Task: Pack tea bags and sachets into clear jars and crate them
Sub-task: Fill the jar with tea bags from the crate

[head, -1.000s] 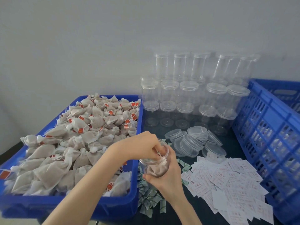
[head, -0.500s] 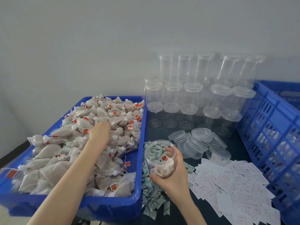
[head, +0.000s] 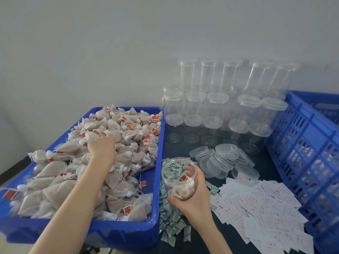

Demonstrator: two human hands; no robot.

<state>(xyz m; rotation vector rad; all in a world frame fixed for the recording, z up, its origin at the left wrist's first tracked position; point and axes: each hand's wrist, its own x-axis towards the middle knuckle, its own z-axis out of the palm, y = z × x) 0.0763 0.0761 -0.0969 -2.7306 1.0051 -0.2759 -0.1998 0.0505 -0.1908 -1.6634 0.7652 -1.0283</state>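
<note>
Since half a second ago the left hand has barely shifted; it still lies knuckles-up on the heap of tea bags in the blue tray at 9 o'clock. Its fingers are buried among the bags, so whether they have closed on one cannot be told. The right hand keeps its fingers curled round the open clear jar at centre, thumb low on the near wall, held tilted just right of the tray; a tea bag with a red tag sits in its bottom. Green-printed sachets lie on the dark desk beneath and at 6 o'clock of the jar. White paper slips spread at 4 o'clock, loose clear lids at 2 o'clock, stacked lidded empty jars at 12 to 1 o'clock, and a blue slatted crate at 3 o'clock
</note>
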